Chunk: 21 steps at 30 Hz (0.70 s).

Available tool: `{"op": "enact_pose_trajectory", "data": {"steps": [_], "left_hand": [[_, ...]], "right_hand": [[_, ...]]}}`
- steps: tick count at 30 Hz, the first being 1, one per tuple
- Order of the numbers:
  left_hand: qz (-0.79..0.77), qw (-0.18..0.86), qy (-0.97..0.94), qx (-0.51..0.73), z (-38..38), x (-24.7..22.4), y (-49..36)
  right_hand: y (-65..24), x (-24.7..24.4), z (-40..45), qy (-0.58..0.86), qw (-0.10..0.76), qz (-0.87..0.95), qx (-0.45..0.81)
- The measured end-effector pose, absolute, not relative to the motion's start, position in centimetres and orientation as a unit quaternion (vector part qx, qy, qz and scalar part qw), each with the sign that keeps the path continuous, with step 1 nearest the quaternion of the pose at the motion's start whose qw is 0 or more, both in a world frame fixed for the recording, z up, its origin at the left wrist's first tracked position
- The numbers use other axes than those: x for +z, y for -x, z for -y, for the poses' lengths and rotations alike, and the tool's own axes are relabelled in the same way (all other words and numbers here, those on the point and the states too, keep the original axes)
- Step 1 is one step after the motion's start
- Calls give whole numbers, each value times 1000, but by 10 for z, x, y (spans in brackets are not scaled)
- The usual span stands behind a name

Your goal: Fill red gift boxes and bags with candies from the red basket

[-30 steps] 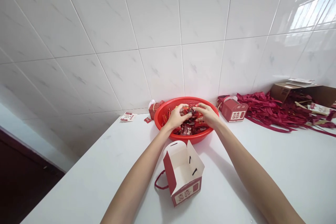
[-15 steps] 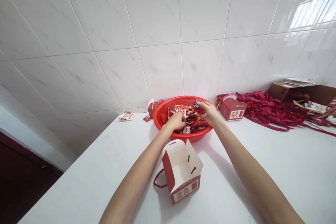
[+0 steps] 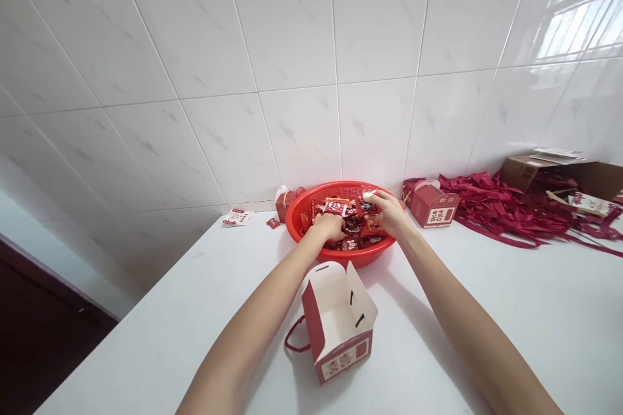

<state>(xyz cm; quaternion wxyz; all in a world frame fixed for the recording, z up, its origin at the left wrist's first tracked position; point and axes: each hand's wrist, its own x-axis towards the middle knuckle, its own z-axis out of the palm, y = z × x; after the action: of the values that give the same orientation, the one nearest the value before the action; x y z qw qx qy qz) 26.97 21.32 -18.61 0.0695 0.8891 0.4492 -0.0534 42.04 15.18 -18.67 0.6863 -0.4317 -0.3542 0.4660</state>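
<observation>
A red plastic basket (image 3: pixel 360 258) full of wrapped sweets (image 3: pixel 354 230) stands near the wall. My left hand (image 3: pixel 331 227) is in its left part among the sweets, its fingers curled, the tips hidden. At the basket's right side, my right hand (image 3: pixel 388 213) has thumb and fingers around a small red wrapped sweet (image 3: pixel 370 192). In front of the basket stands a red and white paper box (image 3: pixel 338 324) with its top flaps up and its inside showing bare, a dark red cord loop (image 3: pixel 296 335) at its left.
Closed red boxes (image 3: pixel 433 205) stand right of the basket, beside a heap of dark red ribbons (image 3: pixel 496 207) and a brown carton (image 3: pixel 523 172). Left of the basket lie a printed card (image 3: pixel 237 218), a small red packet (image 3: pixel 273 224) and another red box (image 3: pixel 285 204).
My left hand has sunk slightly deeper among the sweets. The fingers of my right hand have come together at the small red sweet. The view has shifted a little.
</observation>
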Motion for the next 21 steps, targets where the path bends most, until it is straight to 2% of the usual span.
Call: {"op": "enact_pose_trajectory", "data": {"steps": [5,11,16,21], "left_hand": [[-457,22,-886,-74,-214,-184,-271],[-443,29,-893,-74,-218,-189,-272],[-431,-7,-897,-97,-217,-195,-279],[-404,14,-911,-85,-213,-192,-280]], "right_hand": [[-419,-184,-151,430,683,359,469],[-419,-185,-152,444,671,366,468],[-419,-186,-153,453,664,366,470],[-419,-186,-152,456,660,368,470]]}}
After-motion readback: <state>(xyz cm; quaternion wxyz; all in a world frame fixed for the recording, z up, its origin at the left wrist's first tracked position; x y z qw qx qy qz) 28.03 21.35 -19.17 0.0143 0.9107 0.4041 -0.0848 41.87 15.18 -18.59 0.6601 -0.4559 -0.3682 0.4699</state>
